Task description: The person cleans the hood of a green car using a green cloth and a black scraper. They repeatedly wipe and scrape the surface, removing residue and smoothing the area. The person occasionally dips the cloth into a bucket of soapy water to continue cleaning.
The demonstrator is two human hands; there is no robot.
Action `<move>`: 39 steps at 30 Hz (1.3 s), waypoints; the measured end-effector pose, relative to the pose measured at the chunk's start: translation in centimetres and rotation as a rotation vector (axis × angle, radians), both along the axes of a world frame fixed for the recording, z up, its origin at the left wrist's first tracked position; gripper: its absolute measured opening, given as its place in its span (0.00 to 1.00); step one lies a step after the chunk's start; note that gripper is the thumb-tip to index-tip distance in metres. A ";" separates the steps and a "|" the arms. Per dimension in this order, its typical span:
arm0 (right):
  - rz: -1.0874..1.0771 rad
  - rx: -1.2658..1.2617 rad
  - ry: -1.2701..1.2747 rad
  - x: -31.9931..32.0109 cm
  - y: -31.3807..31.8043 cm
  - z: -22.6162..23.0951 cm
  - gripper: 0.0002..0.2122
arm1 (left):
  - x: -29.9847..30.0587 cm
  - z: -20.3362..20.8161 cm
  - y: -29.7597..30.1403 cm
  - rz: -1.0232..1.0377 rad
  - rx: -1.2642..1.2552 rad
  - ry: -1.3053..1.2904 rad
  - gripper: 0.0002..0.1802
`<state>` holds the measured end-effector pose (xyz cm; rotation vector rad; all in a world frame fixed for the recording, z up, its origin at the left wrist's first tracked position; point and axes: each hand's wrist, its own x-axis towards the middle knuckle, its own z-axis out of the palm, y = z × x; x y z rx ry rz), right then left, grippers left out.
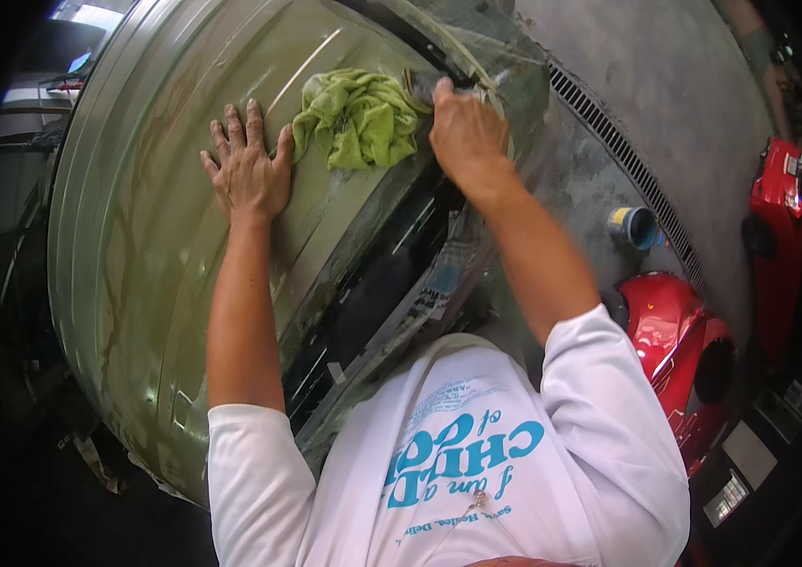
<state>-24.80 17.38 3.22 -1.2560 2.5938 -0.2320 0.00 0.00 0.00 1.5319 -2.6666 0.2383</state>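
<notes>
My left hand (250, 175) lies flat on the wet-looking olive-green roof panel (160, 236) of a vehicle, fingers spread. Beside its thumb rests a crumpled lime-green cloth (358, 118), touched by neither palm. Over at the panel's right edge, my right hand (469, 132) is closed, thumb up. A greyish piece (427, 87) shows at its fingers, against the roof edge; what it is stays unclear, as the hand covers most of it.
Clear plastic film (524, 80) and printed paper (443, 274) cover the vehicle's side along a dark strip (372, 288). On the concrete floor are a blue bucket (642, 229) and a drain grate (623, 142). Red vehicles (670, 331) stand at the right.
</notes>
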 end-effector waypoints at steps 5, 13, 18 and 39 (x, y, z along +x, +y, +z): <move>0.047 0.142 -0.054 0.4 5.7 1.1 0.12 | 1.5 -2.1 7.6 0.001 0.184 -0.005 0.43; 0.018 0.076 -0.014 1.5 4.3 -0.8 0.12 | 1.3 -1.5 4.9 -0.003 0.116 -0.020 0.43; -0.009 -0.015 -0.070 0.1 2.2 0.1 0.21 | 0.6 -1.0 3.3 -0.008 0.065 -0.023 0.42; -0.091 -0.162 -0.213 3.1 0.1 1.1 0.11 | 0.1 -0.3 -0.2 0.004 -0.020 -0.040 0.43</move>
